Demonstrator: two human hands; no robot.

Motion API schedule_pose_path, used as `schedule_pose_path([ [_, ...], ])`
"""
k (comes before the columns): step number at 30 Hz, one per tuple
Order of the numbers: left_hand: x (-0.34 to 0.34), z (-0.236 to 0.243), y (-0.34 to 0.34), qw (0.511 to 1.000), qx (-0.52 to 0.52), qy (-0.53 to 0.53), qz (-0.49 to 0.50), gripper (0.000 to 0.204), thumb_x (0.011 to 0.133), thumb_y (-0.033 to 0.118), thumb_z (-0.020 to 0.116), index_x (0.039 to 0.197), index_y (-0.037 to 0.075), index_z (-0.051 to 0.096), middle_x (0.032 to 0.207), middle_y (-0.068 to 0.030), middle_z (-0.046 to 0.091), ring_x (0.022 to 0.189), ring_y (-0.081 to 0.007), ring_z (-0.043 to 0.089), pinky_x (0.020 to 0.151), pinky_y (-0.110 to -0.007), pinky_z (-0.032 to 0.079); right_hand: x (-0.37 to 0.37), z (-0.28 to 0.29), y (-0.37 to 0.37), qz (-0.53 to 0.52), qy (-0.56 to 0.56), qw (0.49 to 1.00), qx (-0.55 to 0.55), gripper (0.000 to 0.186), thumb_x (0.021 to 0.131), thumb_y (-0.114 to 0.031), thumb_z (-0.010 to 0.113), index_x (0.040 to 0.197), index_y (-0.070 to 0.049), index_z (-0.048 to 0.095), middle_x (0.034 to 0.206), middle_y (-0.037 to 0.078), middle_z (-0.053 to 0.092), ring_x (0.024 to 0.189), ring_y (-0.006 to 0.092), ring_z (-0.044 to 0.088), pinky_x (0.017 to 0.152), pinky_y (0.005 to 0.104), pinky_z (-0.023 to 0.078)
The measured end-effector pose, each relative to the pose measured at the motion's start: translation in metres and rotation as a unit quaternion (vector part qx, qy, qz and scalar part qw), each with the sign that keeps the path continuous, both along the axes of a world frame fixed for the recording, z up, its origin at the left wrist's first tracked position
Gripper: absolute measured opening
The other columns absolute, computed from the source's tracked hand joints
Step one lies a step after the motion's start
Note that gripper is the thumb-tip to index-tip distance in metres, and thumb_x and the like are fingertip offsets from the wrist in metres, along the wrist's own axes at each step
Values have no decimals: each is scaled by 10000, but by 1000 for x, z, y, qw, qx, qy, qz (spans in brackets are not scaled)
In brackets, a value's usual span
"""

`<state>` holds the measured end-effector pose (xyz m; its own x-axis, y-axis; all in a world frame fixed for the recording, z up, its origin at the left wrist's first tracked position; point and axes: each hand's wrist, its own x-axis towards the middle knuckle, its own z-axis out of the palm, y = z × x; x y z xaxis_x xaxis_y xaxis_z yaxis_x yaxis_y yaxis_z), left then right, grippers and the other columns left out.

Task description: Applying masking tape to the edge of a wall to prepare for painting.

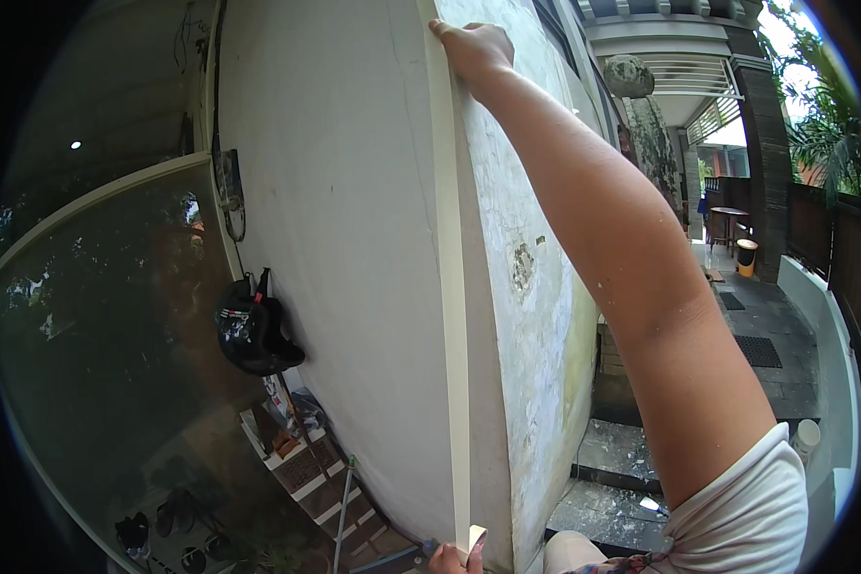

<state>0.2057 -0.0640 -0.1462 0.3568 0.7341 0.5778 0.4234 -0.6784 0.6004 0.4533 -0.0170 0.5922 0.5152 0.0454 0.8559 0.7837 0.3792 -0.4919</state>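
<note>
A long pale cream strip of tape (454,287) runs vertically along the corner of a white wall (335,191). My right hand (478,53) is raised high on the strip, fingers curled and pressed at its edge near the top of the view. At the lower edge my left hand (450,560), partly out of frame, grips the strip's lower end, which bends into a pale loop. The wall face to the right of the strip is flaking and stained (521,268).
A black helmet (253,330) hangs left of the corner beside a framed glass panel (96,364). Low shelving (301,459) and a pole (344,507) stand below. Rightward are debris-strewn steps (603,450), a walkway with mats (761,352), a table (729,212) and a low wall (813,325).
</note>
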Motion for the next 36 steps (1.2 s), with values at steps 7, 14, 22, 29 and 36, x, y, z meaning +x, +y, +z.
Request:
schedule_pose_path([
  [7, 7, -25, 6, 990, 132, 20, 52, 566, 910, 377, 680, 1262, -40, 532, 1175, -266, 545, 1078, -421, 498, 905, -583, 370, -6, -18, -6, -24, -33, 999, -8, 429, 851, -464, 678, 936, -48, 740, 955, 128, 725, 927, 249, 681, 868, 374, 516],
  [14, 10, 1, -12, 997, -42, 60, 36, 618, 915, 449, 646, 1287, -31, 529, 1260, -240, 530, 1189, -412, 462, 1019, -593, 286, -1, -32, -13, -83, -89, 992, -41, 401, 859, -464, 653, 930, -74, 718, 961, 115, 731, 959, 256, 690, 862, 381, 531],
  [22, 9, 66, -23, 985, -168, -27, 0, 685, 909, 513, 612, 1322, -28, 536, 1261, -274, 548, 1173, -448, 485, 1031, -592, 313, 5, -59, -10, -72, -102, 991, -40, 375, 862, -462, 648, 834, -89, 680, 842, 96, 712, 882, 259, 678, 799, 393, 527],
  [29, 18, 40, 0, 988, 107, -82, 71, 517, 882, 447, 646, 1052, -42, 645, 856, -242, 648, 771, -453, 614, 709, -535, 492, -1, -70, -7, -35, -77, 996, -38, 370, 866, -453, 654, 829, -85, 666, 840, 91, 693, 931, 265, 637, 835, 396, 507],
  [36, 29, 35, 1, 976, 173, -93, 94, 451, 876, 421, 652, 968, -20, 647, 783, -237, 642, 689, -462, 614, 629, -537, 490, 0, -76, 7, -121, -102, 986, 50, 399, 868, -446, 667, 980, -63, 650, 1125, 159, 582, 1183, 326, 393, 1021, 433, 364],
])
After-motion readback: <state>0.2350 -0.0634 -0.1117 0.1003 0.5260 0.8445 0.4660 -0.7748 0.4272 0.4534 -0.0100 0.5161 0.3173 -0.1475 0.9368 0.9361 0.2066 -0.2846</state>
